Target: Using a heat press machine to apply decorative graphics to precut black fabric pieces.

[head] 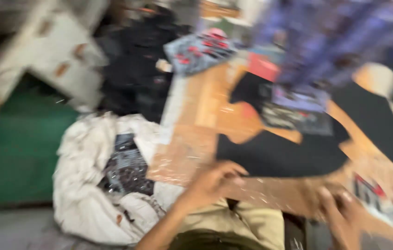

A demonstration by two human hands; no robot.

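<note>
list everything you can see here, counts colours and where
black garment: one, black with a printed panel, flat on the table, centre right
table: one, brown, shiny surface, centre to right
white cloth pile: one heap, off-white with a dark print, lower left beside the table
folded printed garment: one, grey with red marks, top centre
green surface: one, green, far left
blurred purple fabric: purple, top right, too blurred to count
left hand: on the table's near edge
right hand: on the table's near edge, lower right
</note>
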